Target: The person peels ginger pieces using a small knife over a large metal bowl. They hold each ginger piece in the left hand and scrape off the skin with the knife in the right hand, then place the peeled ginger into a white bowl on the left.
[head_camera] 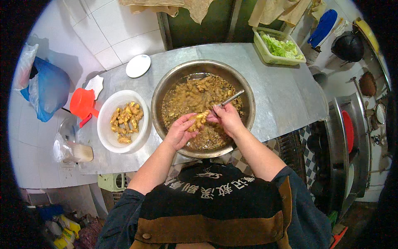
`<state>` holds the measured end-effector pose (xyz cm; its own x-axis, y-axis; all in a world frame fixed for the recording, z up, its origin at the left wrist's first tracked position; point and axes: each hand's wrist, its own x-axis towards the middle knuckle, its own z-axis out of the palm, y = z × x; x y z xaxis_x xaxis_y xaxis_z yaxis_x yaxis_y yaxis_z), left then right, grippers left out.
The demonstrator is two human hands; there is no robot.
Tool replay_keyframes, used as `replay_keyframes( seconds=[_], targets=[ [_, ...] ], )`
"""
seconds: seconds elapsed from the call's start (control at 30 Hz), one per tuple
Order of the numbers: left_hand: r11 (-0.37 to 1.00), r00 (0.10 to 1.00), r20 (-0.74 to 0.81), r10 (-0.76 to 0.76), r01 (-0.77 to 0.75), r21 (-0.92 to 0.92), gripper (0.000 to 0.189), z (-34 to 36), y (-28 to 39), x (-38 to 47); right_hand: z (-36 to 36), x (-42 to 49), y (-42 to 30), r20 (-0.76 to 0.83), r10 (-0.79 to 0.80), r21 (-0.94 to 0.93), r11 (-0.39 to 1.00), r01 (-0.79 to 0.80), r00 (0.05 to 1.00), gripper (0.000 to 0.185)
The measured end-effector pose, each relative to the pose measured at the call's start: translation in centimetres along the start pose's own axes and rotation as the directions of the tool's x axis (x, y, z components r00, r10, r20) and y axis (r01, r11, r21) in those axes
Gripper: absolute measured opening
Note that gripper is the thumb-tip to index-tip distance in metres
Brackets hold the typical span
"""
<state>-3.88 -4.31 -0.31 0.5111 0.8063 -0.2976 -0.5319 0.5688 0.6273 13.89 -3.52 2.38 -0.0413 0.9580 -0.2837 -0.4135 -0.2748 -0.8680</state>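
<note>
My left hand (181, 131) holds a knobbly piece of ginger root (199, 120) over a large metal basin (157, 119). In my right hand (229, 119) is a metal-handled tool (232, 97), its handle pointing up and right; its working end is hidden by the fingers and the ginger. Brown water with floating scraps of peel (202, 141) and more ginger (206, 84) fills much of the basin. Left of it, a white plastic bowl (104, 137) contains several pieces of yellow, largely peeled ginger (126, 118).
A red plastic dipper (82, 102), a white lid or plate (138, 66) and a plastic-wrapped container (81, 152) stand on the metal table (286, 102) at left. A pale green basket (267, 57) of lettuce (281, 47) is at its back right. Blue bags (51, 84) hang by the left wall.
</note>
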Motion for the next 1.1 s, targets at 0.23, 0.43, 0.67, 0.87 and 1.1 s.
replay_keyframes(
  seconds=[0.23,0.43,0.67,0.87,1.1],
  targets=[
    [0.998,0.999,-0.029,-0.041,0.039,-0.046,0.026,-0.3,0.1,0.2,-0.4,-0.2,0.6,0.044,-0.127,-0.390,0.911,0.134,0.991,0.019],
    [0.998,0.998,0.000,-0.056,0.056,-0.043,0.027,-0.7,0.0,0.3,0.0,-0.6,0.3,0.112,-0.009,-0.473,0.879,0.062,0.994,0.024],
    [0.996,0.998,0.053,-0.022,0.026,-0.088,0.026,-0.7,0.0,0.1,0.2,-0.3,-0.4,0.046,-0.008,0.038,0.999,0.007,0.999,0.020],
    [0.992,0.993,0.063,-0.099,0.093,0.089,0.028,-0.1,-0.3,-0.3,0.8,-0.2,1.6,0.055,-0.134,-0.569,0.810,0.141,0.989,0.020],
    [0.982,0.991,0.072,-0.114,0.101,0.157,0.030,0.0,-0.5,-0.3,1.4,-0.4,0.8,-0.102,-0.017,0.027,0.999,0.019,0.995,0.019]
  ],
)
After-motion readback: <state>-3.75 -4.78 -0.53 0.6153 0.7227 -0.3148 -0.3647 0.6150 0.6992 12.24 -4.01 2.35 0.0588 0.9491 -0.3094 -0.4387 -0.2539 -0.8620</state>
